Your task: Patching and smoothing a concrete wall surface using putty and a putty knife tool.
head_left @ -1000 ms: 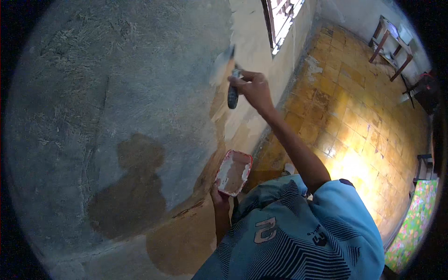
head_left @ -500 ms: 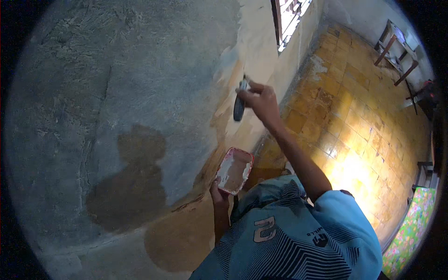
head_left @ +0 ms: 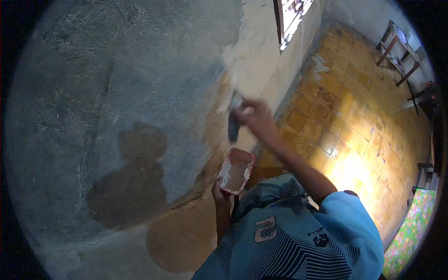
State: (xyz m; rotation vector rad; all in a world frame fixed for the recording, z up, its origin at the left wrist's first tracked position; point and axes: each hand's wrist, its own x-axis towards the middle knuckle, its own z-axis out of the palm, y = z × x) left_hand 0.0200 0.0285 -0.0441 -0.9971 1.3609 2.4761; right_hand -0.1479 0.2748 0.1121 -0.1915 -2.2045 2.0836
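Hands [head_left: 257, 119] grip blurred dark-handled tool [head_left: 233, 127], smeared rectangular tub [head_left: 241, 155]; rough grey wall [head_left: 154, 70].

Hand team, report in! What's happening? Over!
Right hand gripping dark-handled tool, blurred. Left hand holding red-rimmed, pale-smeared rectangular tub. Nothing visible blocking either hand.

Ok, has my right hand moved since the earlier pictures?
Yes. Your right hand, holding the dark-handled tool, has moved down the picture, farther from the barred window.
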